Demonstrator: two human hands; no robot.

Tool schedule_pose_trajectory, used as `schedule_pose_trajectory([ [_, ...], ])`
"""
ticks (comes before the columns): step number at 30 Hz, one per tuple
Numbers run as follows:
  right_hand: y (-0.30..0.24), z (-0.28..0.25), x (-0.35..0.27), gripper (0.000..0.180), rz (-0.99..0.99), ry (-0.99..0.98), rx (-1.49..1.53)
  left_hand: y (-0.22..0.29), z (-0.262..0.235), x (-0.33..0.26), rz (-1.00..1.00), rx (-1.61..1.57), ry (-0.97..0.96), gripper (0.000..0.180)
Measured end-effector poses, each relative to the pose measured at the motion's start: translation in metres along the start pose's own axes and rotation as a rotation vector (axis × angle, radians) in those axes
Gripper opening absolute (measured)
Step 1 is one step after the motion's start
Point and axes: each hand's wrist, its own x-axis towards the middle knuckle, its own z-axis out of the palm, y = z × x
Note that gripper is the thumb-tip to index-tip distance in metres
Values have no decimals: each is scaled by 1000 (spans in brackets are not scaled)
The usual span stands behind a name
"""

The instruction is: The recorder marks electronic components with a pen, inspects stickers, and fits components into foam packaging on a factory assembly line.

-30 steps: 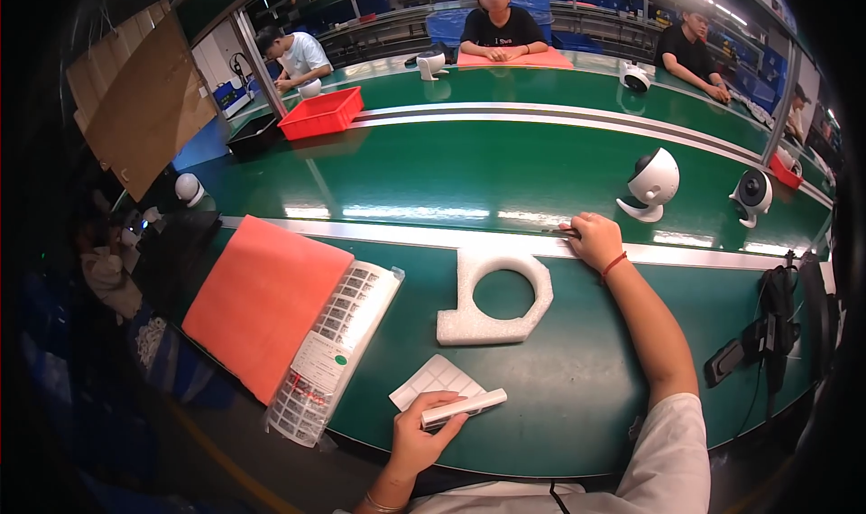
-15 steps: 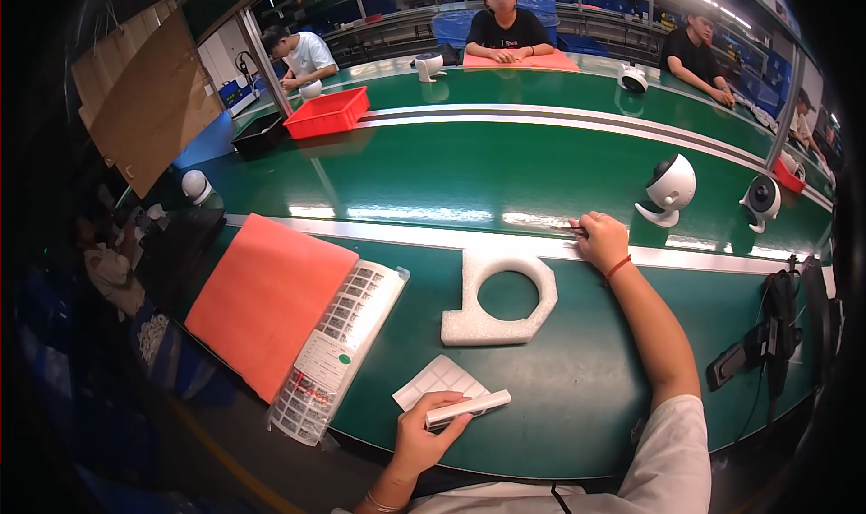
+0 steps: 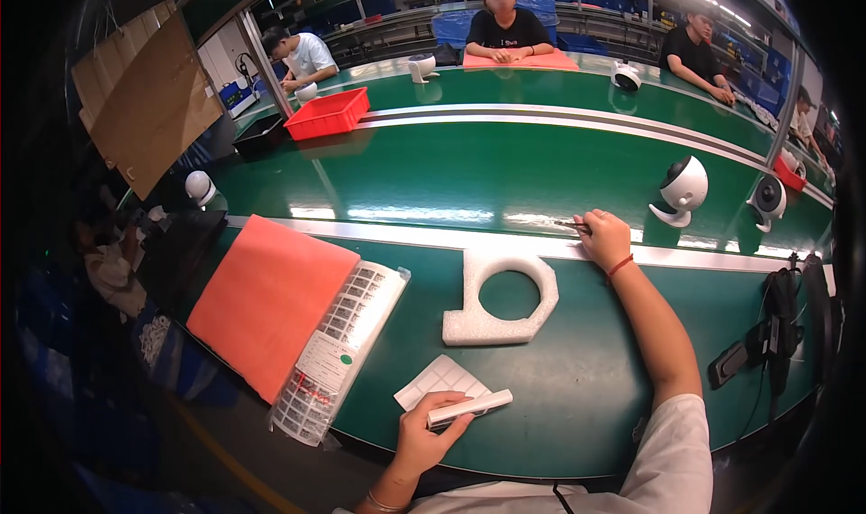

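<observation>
My left hand (image 3: 424, 437) is closed on a sheet of white labels (image 3: 439, 381) near the front edge of the bench. The end in my fingers looks rolled or folded into a flat white strip; the grid of blank labels lies beyond my knuckles. My right hand (image 3: 606, 237) rests at the white rail with its fingers closed around thin dark tweezers (image 3: 568, 224), whose tips point left over the green belt. Between the hands lies a white foam cradle (image 3: 454, 327) with a round hole. To the right of my right hand, a white dome-shaped camera (image 3: 687, 183) stands on the belt.
A coral foam sheet (image 3: 271, 297) and a bagged stack of printed label sheets (image 3: 311, 383) lie at left. Black cables (image 3: 780, 320) lie at right. Another camera (image 3: 767, 198), a smaller white one (image 3: 199, 187) and a red bin (image 3: 327, 114) stand farther off. Several people sit beyond.
The cameras on the near belt have shifted right, and those on the far belt slightly left. Both my hands keep nearly the same place and grip.
</observation>
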Motion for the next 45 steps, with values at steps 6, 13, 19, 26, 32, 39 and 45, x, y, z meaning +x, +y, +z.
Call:
schedule_pose_trajectory([
  [6, -3, -3, 2, 29, 35, 5, 4, 1, 0, 0, -7, -8, 7, 31],
  [13, -1, -4, 0, 30, 56, -71, 43, 5, 1, 1, -8, -7, 3, 29],
  [19, 0, -2, 0, 34, 94, -127, 14, 5, 1, 1, 4, -3, 13, 29],
  [26, 3, -1, -2, 30, 110, -154, 36, 7, 1, 1, -2, 2, 11, 29],
  [32, 3, 0, -4, 28, 65, -86, 14, 6, 0, -1, -7, 5, 12, 29],
  [39, 8, 1, -4, 22, 69, -144, 39, 6, 3, 2, -6, -4, -5, 30],
  [45, -4, 3, 4, 19, 58, -176, 55, 3, -1, 4, -8, -16, 19, 30],
])
